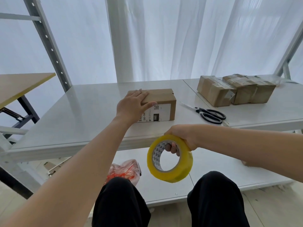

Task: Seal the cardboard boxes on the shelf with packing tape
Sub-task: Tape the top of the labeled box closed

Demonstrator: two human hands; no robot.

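Observation:
A brown cardboard box [161,102] with a white label on its front stands on the white shelf [78,115], its top flaps closed. My left hand [132,105] lies over its left end, fingers across the top and thumb along the front edge. My right hand [182,138] holds a yellow roll of packing tape [170,158] in front of the shelf edge, fingers hooked through the core. Two taped boxes, one [214,92] and another [250,90], sit at the right back of the shelf.
Black-handled scissors [208,114] lie on the shelf right of the labelled box. A clear bag with orange ties [126,171] rests on the lower shelf by my knees. A wooden table [19,86] stands at left, beyond a grey shelf post [49,45].

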